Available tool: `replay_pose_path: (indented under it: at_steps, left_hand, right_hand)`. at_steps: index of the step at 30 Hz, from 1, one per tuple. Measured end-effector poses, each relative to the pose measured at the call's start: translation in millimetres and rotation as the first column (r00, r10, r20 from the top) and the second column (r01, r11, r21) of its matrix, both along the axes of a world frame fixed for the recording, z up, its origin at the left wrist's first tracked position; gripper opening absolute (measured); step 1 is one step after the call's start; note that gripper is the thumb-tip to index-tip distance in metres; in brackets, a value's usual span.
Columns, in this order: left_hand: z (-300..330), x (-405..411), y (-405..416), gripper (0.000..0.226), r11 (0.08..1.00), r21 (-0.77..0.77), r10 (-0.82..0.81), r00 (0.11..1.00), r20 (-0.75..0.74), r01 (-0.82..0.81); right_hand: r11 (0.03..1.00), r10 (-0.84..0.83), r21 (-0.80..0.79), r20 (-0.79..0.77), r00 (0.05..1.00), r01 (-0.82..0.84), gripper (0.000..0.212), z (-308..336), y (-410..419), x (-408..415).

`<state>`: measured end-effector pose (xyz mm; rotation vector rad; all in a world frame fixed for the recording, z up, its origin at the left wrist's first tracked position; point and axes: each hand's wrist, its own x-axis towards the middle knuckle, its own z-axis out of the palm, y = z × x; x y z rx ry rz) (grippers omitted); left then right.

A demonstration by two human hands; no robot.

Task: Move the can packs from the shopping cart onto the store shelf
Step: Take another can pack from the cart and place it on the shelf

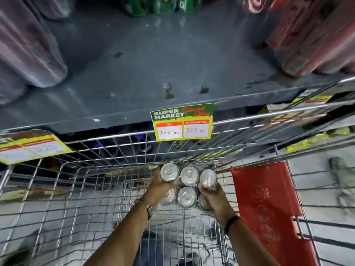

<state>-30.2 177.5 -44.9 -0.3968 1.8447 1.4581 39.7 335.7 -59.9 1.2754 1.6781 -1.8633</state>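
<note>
Gripping a pack (187, 187) of six silver cans, tops up, from both sides inside the cart (80, 189). Left hand (160, 191) wrapped on the pack's left side, fingers (163, 184) curled around the far-left can and clenched on it, thumb side toward the near-left can. Right hand (216, 200) clasped on the pack's right side, fingers (206, 186) bent over the far-right can, palm covering most of the near-right one. Two middle cans bare between the hands, lids and tabs plain to see. Pack close to the cart's far right corner, just beside a red flap (269, 208) along the right wall; whether resting on the wire floor or lifted off it, cannot tell. Watch on the left wrist, dark band on the right wrist. Beyond the cart's far rim, grey shelf (153, 73) with a wide bare middle. Blurred pale packs at the shelf's left edge, red packs (307, 39) at its right edge, green cans (163, 4) at the back. Price tag (183, 121) hanging from the shelf's front edge, marked 300 RS and 220 RS; another tag (30, 145) at the front left, blurred.
</note>
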Motion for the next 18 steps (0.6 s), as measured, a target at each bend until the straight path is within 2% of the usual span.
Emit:
replay_pose_path:
  at_steps: [3, 6, 7, 9, 12, 15, 18]
  left_hand:
    - [24, 12, -4, 0.053, 0.994, 0.058, 0.087, 0.994, 0.070, -0.091]
    - [67, 21, -7, 0.047, 0.980, 0.119, 0.156, 0.987, 0.033, -0.159]
    - [87, 23, -9, 0.042, 0.973, 0.151, 0.171, 0.985, 0.033, -0.174]
    - [130, 29, -11, 0.035, 0.959, 0.238, 0.151, 0.988, 0.024, -0.152]
    - [189, 34, -16, 0.032, 0.924, 0.360, 0.156, 0.987, -0.040, -0.131]
    - [243, 35, -18, 0.025, 0.909, 0.401, 0.181, 0.975, -0.132, -0.114]
    - [295, 29, -21, 0.013, 0.878, 0.463, 0.219, 0.962, -0.164, -0.122]
  right_hand:
    - [0.990, 0.087, 0.113, 0.011, 0.996, -0.088, 0.046, 30, -1, -1]
    - [0.940, 0.192, 0.290, -0.018, 0.981, -0.179, 0.039, 76, 5, -2]
    - [0.923, 0.202, 0.337, -0.019, 0.979, -0.184, 0.043, 95, 6, -1]
    - [0.877, 0.266, 0.423, -0.034, 0.963, -0.228, 0.052, 137, 6, 1]
    - [0.791, 0.368, 0.544, -0.059, 0.928, -0.279, 0.046, 213, 9, 2]
    - [0.713, 0.470, 0.636, -0.120, 0.874, -0.296, 0.047, 278, 17, 0]
    - [0.646, 0.568, 0.705, -0.187, 0.802, -0.293, 0.048, 334, 20, -9]
